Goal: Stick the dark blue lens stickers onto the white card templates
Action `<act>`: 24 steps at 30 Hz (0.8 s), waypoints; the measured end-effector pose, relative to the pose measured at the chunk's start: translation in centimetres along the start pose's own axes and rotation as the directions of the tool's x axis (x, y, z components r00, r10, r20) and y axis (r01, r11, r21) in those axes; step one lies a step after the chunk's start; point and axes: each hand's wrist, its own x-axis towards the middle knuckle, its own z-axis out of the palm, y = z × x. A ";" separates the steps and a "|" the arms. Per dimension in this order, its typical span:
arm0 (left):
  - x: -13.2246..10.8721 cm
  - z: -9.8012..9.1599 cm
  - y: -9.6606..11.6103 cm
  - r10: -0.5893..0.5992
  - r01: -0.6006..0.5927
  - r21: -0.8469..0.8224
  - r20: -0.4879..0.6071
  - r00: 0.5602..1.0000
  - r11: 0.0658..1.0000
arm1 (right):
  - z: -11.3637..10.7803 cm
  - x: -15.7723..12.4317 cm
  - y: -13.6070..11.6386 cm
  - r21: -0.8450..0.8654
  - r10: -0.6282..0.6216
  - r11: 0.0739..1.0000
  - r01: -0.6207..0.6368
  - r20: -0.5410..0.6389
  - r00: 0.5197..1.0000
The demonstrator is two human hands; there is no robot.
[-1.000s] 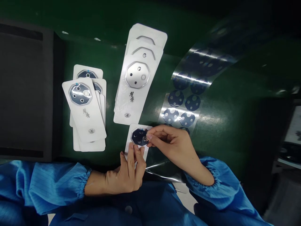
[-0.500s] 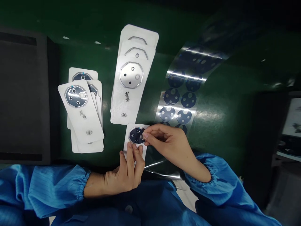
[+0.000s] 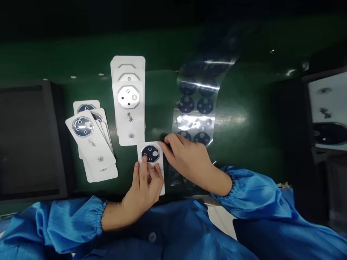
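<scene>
A white rounded panel [image 3: 160,173] lies on the green table in front of me, bearing a dark octagonal film [image 3: 154,148] with several round holes. My left hand [image 3: 146,191] rests on this panel from below, its fingers apart and the index fingertip touching the lower left of the film. At the panel's upper right corner is my right hand [image 3: 187,159], thumb tip against the edge and the other fingers curled. Whether a finger sits under that edge is hidden.
On the left, white panels with dark films [image 3: 101,144] lie overlapped; behind the hands stands a stack of panels with silver octagons [image 3: 132,122]. A clear sheet of dark octagonal films [image 3: 195,113] lies right of centre. Black trays stand at left [image 3: 56,144] and right [image 3: 307,119].
My right hand has moved off the film's round hole to the panel's upper right edge. The left index finger now touches the film. The camera view has shifted and turned.
</scene>
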 end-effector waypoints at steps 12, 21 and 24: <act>-1.8 -0.9 2.2 -0.100 0.157 -0.266 0.214 0.972 0.951 | -2.5 0.2 8.2 0.195 -0.392 0.880 0.433 -0.216 0.894; -6.3 -3.0 3.0 0.083 -0.071 -0.225 0.044 0.996 0.972 | 0.3 -0.4 7.0 -0.098 -0.484 0.871 0.482 -0.342 0.805; -7.4 -5.0 2.2 0.110 -0.131 -0.247 -0.096 0.989 0.960 | 0.4 -0.4 7.2 -0.095 -0.515 0.846 0.525 -0.398 0.759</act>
